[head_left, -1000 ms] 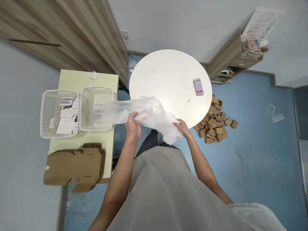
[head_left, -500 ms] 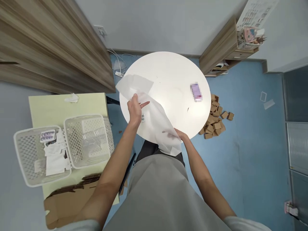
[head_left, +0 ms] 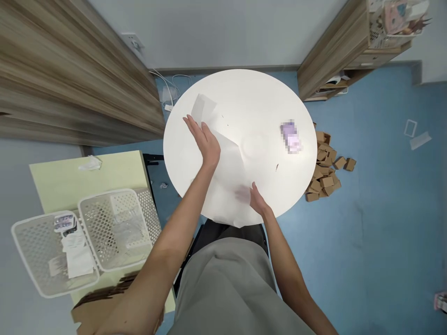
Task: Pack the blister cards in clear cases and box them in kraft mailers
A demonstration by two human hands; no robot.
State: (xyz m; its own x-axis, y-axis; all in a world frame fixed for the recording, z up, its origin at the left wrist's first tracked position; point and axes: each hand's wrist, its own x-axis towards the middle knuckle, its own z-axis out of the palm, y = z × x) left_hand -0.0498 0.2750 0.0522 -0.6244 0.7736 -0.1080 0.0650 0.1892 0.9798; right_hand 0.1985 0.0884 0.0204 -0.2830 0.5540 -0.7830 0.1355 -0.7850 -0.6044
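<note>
A thin white sheet [head_left: 228, 167] lies spread on the round white table [head_left: 258, 97], running from its far left to the near edge. My left hand [head_left: 204, 139] rests flat on the sheet's upper part, fingers stretched out. Near the table's front edge my right hand [head_left: 254, 200] presses on the sheet's lower part, fingers partly under or blurred against the sheet. A small purple, blurred packet [head_left: 290, 136] sits on the right of the table, apart from both hands.
Two white perforated baskets [head_left: 87, 239] holding packets stand on a pale green side table [head_left: 63, 181] at the left, with flat brown cardboard [head_left: 104, 302] below them. A heap of small brown boxes [head_left: 324, 172] lies on the blue floor at the right. Wooden cabinets stand at the back.
The sheet, held up and bunched in both hands a second ago, has been brought over the round table and laid flat. My left hand let go its pinch and now lies open on it.
</note>
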